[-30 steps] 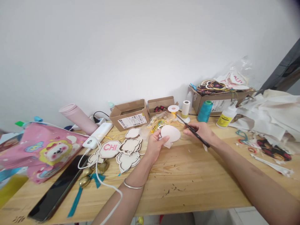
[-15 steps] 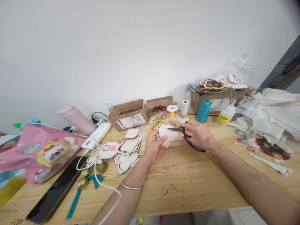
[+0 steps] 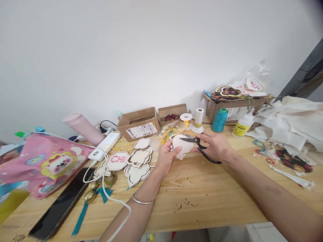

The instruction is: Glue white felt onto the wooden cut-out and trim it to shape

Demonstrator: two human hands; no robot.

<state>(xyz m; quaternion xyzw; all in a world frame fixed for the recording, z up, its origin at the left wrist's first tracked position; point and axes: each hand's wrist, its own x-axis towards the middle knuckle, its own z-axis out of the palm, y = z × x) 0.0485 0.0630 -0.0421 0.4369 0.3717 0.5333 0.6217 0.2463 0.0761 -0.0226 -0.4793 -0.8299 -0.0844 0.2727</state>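
My left hand pinches a white shaped fabric piece by its left side, thumb on top. Closed around the black handles of the scissors is my right hand. The scissor blades lie over the upper edge of the white piece, pointing left, and look shut or nearly so. Yellow threads are bunched just behind the piece. To the left of my left hand lie several white cloud-shaped pieces, one of them lettered CHI.
An open cardboard box and a fuller one stand along the wall. Teal thread cone, glue bottle and white spool sit between. White cloth lies right; phone, power bank and pink bag left.
The whole view has shifted slightly. The scissor blades have closed a little over the white piece's upper edge; both hands keep their hold.
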